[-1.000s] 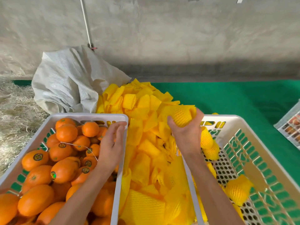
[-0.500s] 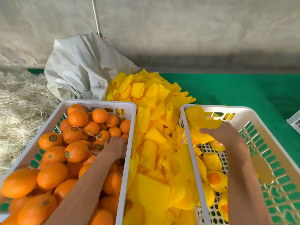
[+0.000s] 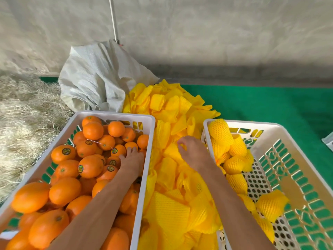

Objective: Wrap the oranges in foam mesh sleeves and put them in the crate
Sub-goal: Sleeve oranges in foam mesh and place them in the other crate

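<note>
A white crate (image 3: pixel 115 114) on the left is full of bare oranges (image 3: pixel 92 130). My left hand (image 3: pixel 132 160) lies palm-down on them near the crate's right wall, fingers curled over one orange; whether it grips is hidden. Between the crates lies a heap of yellow foam mesh sleeves (image 3: pixel 173 109). Over its middle, my right hand (image 3: pixel 192 152) pinches a sleeve between thumb and fingers. The white crate on the right (image 3: pixel 261 124) holds several wrapped oranges (image 3: pixel 220 132), mostly along its left wall.
A crumpled white woven sack (image 3: pixel 93 83) sits behind the left crate, with straw (image 3: pixel 23 114) to its left. A green mat (image 3: pixel 270 105) covers the ground at the right. A concrete wall closes off the back. Part of another container (image 3: pixel 328 141) shows at the right edge.
My right hand carried a wrapped orange into the right crate, left it there, and came back left to the sleeve heap. My left hand went down into the oranges and stayed there.
</note>
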`<action>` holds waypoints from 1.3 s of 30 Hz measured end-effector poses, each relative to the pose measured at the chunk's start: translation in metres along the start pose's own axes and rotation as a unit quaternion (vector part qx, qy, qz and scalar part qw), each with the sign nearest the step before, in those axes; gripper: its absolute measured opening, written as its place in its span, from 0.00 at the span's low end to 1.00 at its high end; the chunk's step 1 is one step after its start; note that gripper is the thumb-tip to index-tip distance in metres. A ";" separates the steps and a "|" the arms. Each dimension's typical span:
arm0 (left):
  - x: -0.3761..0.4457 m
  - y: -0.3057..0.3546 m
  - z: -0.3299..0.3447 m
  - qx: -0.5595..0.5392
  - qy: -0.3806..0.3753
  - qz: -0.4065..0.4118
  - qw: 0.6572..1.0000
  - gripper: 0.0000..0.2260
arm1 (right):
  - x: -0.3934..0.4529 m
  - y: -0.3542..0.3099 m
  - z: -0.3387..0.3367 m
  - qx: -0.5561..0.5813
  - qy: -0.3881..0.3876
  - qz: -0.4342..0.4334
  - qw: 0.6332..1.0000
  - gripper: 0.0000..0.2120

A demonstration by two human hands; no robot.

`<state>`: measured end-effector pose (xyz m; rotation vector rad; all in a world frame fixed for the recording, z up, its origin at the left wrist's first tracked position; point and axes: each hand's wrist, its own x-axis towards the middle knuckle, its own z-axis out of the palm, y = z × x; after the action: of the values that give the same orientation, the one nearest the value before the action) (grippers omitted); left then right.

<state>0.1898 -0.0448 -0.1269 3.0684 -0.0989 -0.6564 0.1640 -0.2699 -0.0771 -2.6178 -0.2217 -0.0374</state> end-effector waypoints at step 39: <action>-0.043 0.041 -0.021 -0.620 0.227 0.300 0.688 0.23 | -0.027 -0.030 0.026 0.391 0.256 0.004 0.884 0.15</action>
<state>0.1570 -0.0837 -0.0894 1.5967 -0.4154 0.1324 0.1321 -0.2355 -0.0868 -1.7222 -0.0193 -0.5189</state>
